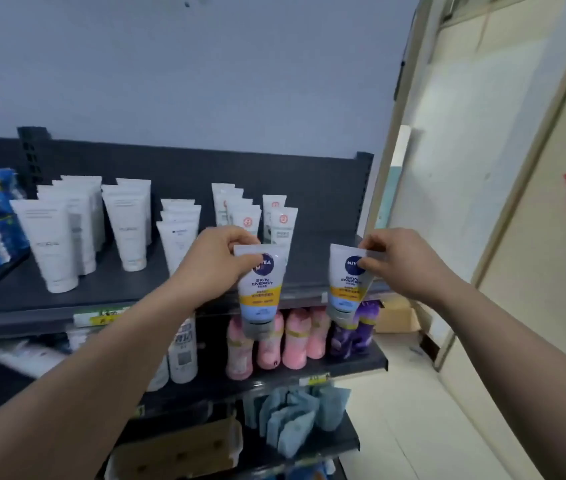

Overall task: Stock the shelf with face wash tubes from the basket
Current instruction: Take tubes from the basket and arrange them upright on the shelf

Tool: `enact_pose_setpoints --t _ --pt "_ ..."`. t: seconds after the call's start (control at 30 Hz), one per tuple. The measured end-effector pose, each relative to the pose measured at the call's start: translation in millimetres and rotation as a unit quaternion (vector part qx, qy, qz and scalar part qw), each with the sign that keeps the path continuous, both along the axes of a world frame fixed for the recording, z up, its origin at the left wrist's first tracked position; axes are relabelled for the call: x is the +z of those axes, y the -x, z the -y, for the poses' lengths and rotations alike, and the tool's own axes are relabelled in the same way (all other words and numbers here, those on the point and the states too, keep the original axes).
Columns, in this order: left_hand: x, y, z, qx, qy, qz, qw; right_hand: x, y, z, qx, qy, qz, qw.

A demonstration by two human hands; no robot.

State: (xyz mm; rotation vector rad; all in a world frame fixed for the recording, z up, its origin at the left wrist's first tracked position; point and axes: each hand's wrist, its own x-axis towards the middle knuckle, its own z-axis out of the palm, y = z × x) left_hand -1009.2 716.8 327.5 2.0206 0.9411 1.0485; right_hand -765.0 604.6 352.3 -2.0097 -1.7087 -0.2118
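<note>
two nivea tubes are hanging cap-down before the top shelf: left hand is pinching the left tube by its crimp, right hand is pinching the right tube at its three o'clock.

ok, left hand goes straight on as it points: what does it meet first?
Probably the front red-logo tube on the top shelf, directly beyond the left hand and the Nivea tube it pinches. Depth is unclear from this view, so the gap can't be judged.

Pale blue wall, light tiled floor
</note>
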Motion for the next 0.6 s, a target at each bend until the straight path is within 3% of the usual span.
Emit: enact_pose_setpoints --t 0.3,0.6 --pt "18.4 -135.0 -52.7 -0.006 -0.074 -0.053 0.996 3.9 -101.1 -21.1 -0.06 -0.052 -0.047 0.996" --pt "-4.1 -226.3 -138.4 -0.005 -0.03 -0.098 0.995 1.7 -159.8 -90.9 -0.056 -0.024 -0.053 0.997"
